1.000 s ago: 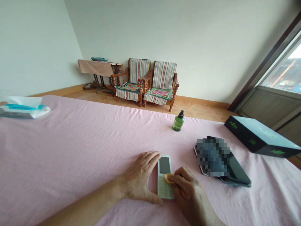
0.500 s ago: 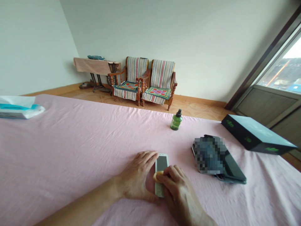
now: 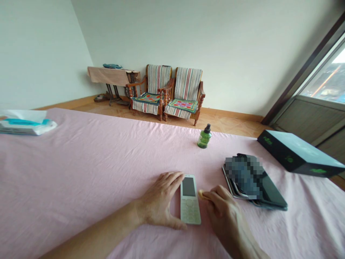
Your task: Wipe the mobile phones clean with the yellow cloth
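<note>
A white keypad phone [image 3: 190,210] with a dark screen lies face up on the pink cloth [image 3: 107,154]. My left hand [image 3: 161,203] rests at its left side, thumb and fingers spread apart, fingertips at the phone's upper left edge and thumb by its lower left corner. To the right of the phone is my right hand [image 3: 223,212], its fingers closed on a small yellowish pad [image 3: 202,195], which is off the phone. The whole front of the phone shows, with its keys in view.
Beyond the phone stands a green bottle [image 3: 204,138] with a black top. On the right lie a partly blurred stack of dark flat devices [image 3: 272,190] and a black box [image 3: 299,153]. A tissue pack [image 3: 29,126] sits at the far left.
My right hand has moved right with the yellowish pad, from over the phone to beside it, uncovering the keys. The view has shifted slightly. My left hand stays by the phone.
</note>
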{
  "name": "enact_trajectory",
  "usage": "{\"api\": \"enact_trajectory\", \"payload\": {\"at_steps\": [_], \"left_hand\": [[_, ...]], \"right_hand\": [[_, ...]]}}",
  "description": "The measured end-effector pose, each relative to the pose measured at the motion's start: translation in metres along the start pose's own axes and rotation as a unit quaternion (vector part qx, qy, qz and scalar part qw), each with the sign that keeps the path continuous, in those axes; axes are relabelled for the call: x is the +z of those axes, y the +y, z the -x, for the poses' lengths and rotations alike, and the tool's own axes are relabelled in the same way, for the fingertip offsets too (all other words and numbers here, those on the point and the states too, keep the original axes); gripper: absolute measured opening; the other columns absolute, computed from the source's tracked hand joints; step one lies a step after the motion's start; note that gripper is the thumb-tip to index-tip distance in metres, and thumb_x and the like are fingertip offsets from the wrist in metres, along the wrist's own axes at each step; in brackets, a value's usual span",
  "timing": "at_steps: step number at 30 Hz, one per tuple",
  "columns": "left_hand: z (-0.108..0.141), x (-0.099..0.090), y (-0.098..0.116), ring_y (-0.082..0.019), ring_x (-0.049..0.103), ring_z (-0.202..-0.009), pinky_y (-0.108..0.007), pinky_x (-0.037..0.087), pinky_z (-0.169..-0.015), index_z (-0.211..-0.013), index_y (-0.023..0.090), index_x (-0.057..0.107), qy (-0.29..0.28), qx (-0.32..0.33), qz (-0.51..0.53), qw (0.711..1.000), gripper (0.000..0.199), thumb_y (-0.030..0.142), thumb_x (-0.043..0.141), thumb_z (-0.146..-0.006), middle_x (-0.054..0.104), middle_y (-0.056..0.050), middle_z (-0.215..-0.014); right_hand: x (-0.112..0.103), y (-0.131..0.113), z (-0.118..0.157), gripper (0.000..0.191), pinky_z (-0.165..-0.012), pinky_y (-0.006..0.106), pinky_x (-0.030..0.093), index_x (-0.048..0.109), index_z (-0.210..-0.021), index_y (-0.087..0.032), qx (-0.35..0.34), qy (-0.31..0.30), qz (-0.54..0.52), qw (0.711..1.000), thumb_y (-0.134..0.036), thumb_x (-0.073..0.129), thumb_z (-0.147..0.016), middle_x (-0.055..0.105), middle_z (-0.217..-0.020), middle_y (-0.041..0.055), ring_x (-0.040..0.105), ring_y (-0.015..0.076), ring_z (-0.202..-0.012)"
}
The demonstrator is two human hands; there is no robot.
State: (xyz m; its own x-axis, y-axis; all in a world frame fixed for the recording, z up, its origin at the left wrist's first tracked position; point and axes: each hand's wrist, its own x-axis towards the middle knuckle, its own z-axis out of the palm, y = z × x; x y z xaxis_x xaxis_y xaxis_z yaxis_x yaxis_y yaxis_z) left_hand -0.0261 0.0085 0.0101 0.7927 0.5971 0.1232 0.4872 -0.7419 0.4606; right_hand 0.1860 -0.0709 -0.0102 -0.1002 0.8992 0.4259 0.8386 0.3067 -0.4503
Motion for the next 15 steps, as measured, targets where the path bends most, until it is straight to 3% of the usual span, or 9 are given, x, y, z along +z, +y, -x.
{"api": "enact_trajectory", "payload": {"at_steps": [4, 10, 15], "left_hand": [[0.000, 0.000, 0.001, -0.038, 0.033, -0.134, -0.053, 0.026, -0.111, -0.144, 0.011, 0.031, -0.013, -0.011, -0.004, 1.000, 0.111, 0.070, 0.071, -0.058, 0.036, -0.020, -0.147], [0.000, 0.000, 0.000, -0.037, 0.036, -0.132, -0.051, 0.028, -0.110, -0.143, 0.015, 0.031, 0.013, 0.012, -0.009, 1.000, 0.108, 0.071, 0.070, -0.059, 0.039, -0.018, -0.145], [0.000, 0.002, -0.002, -0.039, 0.034, -0.132, -0.053, 0.027, -0.110, -0.143, 0.011, 0.031, -0.001, 0.001, -0.022, 1.000, 0.111, 0.071, 0.070, -0.059, 0.037, -0.020, -0.146]], "right_hand": [[0.004, 0.003, 0.002, 0.032, -0.062, 0.026, 0.046, 0.062, -0.110, -0.021, 0.008, -0.003, -0.072, 0.997, -0.010, 0.040, -0.089, 0.059, -0.085, 0.0056, 0.059, 0.0161, -0.072], [0.004, -0.014, 0.003, 0.025, -0.060, 0.025, 0.045, 0.063, -0.089, -0.020, 0.039, -0.050, -0.124, 0.990, -0.008, 0.042, -0.088, 0.056, -0.079, 0.0042, 0.058, 0.0155, -0.069], [-0.007, -0.018, 0.001, 0.031, -0.062, 0.026, 0.045, 0.064, -0.095, -0.025, 0.028, -0.115, -0.115, 0.986, -0.003, 0.048, -0.080, 0.056, -0.085, 0.0039, 0.057, 0.0176, -0.076]]}}
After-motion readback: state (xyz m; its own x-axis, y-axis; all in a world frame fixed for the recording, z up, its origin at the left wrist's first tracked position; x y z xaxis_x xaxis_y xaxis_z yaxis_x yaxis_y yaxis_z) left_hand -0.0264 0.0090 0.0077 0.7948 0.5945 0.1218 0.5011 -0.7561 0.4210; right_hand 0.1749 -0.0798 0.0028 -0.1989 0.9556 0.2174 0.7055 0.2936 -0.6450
